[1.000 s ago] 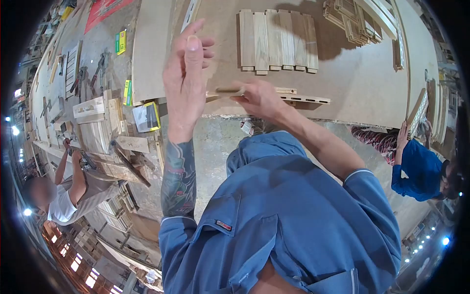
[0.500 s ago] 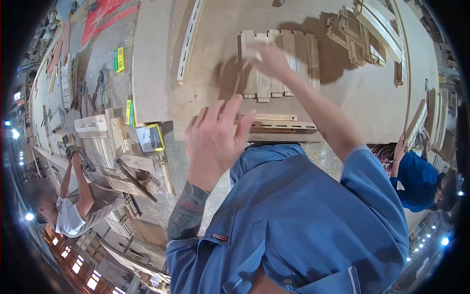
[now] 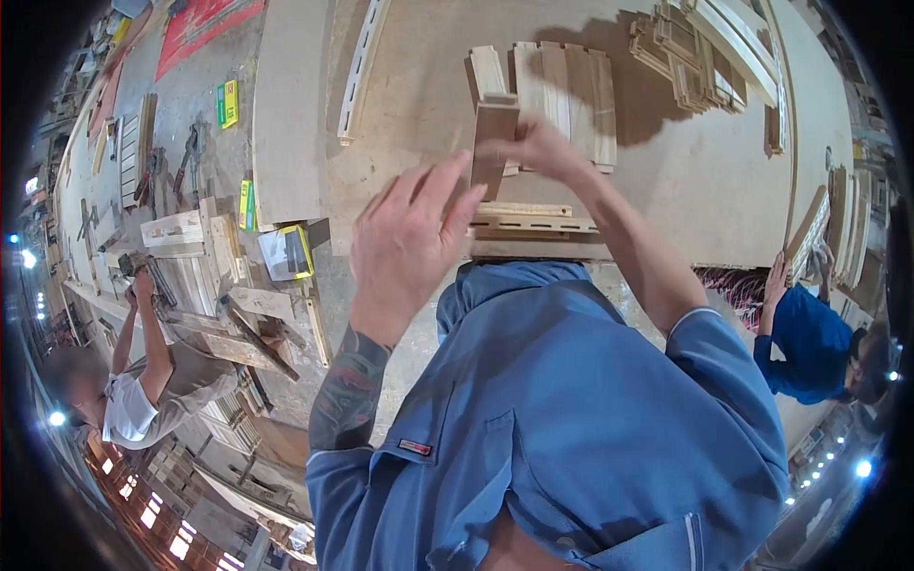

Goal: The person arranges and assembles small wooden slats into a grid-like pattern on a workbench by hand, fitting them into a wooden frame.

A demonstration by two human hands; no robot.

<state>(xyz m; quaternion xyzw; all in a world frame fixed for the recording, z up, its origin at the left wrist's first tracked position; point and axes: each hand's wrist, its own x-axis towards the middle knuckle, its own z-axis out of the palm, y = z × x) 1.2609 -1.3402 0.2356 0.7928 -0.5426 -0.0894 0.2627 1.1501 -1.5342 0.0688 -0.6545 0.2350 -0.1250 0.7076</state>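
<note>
You stand at a broad brown worktable (image 3: pixel 685 214) filling the upper middle of the frame, in a cluttered workshop with bright lamps at the far left and lower right edges. A slotted strip (image 3: pixel 362 76) lies toward the table's upper left; a pile of wooden pieces (image 3: pixel 690 67) sits at its upper right. Close to your waist, at the table's near edge, lie more slotted strips (image 3: pixel 538 226). Beyond the table, on the left of the frame, are a red sheet (image 3: pixel 202 38), small green-and-yellow boxes (image 3: pixel 227 103) and hand tools (image 3: pixel 190 157). A person in a white top (image 3: pixel 130 411) works at lower left; another in blue (image 3: pixel 814 343) is at the right edge.

At upper centre, a row of wooden slats (image 3: pixel 566 105) lies side by side on the table. Your right hand (image 3: pixel 538 147) grips one wooden slat (image 3: pixel 496 128) from its right side, the slat's length running up the frame and overlapping the row's left part. Your left hand (image 3: pixel 411 228) is just below and left of that slat, fingers unfolded and thumb apart, holding nothing; whether its fingertips touch the wood, you cannot tell.
</note>
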